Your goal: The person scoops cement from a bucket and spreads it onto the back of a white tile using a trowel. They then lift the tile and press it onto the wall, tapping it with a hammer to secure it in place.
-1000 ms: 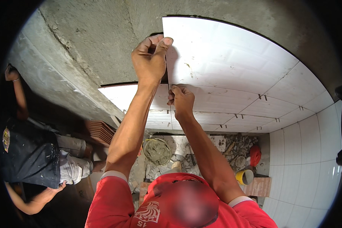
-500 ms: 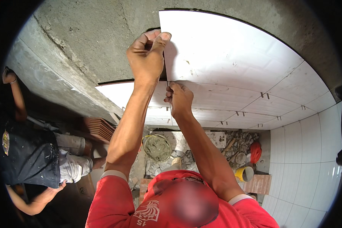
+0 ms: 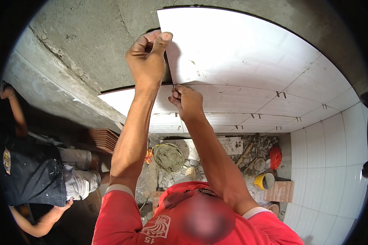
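Note:
A large white wall tile (image 3: 237, 45) stands in the upper row against the grey cement wall. My left hand (image 3: 146, 59) grips its left edge near the top, thumb on the edge and fingers curled beside it. Lower down, my right hand (image 3: 188, 101) is at that tile's bottom left corner, where it meets the tile row below (image 3: 229, 96). The thumb and forefinger are pinched together at the joint; whatever they hold is too small to make out. Small dark spacers (image 3: 281, 94) stick out of the joints farther right.
Rough cement wall (image 3: 81, 49) lies bare to the left. Below are a bucket of grey mortar (image 3: 169, 157), rubble (image 3: 249, 157), a yellow container (image 3: 264, 181) and stacked brown tiles (image 3: 105, 139). A tiled wall (image 3: 327, 159) rises at right. Another person (image 3: 32, 171) is at left.
The view has shifted a little, so the tile and both hands appear slightly farther left. My left hand keeps its grip on the edge; my right hand stays at the corner, its lower fingers slightly more spread.

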`<state>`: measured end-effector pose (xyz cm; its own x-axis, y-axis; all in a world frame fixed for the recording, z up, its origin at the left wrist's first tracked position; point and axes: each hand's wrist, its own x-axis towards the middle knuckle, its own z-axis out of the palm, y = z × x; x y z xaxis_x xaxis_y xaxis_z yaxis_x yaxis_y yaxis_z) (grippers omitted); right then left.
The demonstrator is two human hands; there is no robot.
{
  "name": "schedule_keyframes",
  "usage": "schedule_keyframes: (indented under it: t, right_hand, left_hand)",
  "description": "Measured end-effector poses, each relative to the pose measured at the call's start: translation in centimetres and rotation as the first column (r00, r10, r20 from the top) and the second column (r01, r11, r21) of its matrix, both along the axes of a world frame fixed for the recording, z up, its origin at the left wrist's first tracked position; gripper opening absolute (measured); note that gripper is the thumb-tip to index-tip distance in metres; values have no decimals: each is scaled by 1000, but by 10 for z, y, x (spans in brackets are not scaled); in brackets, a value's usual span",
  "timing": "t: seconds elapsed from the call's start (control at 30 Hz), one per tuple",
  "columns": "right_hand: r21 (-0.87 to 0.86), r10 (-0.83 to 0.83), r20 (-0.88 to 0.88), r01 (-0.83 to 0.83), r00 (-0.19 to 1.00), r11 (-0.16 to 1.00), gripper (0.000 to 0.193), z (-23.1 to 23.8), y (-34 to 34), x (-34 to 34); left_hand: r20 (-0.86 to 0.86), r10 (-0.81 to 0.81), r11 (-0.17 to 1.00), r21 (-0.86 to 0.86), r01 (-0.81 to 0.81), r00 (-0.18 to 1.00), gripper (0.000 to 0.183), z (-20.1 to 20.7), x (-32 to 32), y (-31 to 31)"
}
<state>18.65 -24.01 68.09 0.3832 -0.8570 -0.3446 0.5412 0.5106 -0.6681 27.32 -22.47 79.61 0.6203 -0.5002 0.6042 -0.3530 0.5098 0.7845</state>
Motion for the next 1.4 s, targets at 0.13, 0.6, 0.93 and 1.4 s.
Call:
schedule_keyframes:
  t: [0.13,0.6,0.93,1.4]
  right_hand:
    - [-59,36,-26,-38,999,998,10,-1,2,-5]
    - [-194,-123,-79,106,989,975,16,-17,3,8]
    - [-237,108,-220,-160,970,958,31,-37,9,-110]
    - [-958,-760,-224,3,611,285,10,60,-80,-328]
  left_hand:
    - [6,-27,999,35,27,1000,28,2,3,3]
    - [251,-13,1000,-12,17,968,32,-7,15,1]
    - [220,-20,1000,-18,25,975,19,0,7,2]
    - [208,27,998,47,-37,978,15,2,0,6]
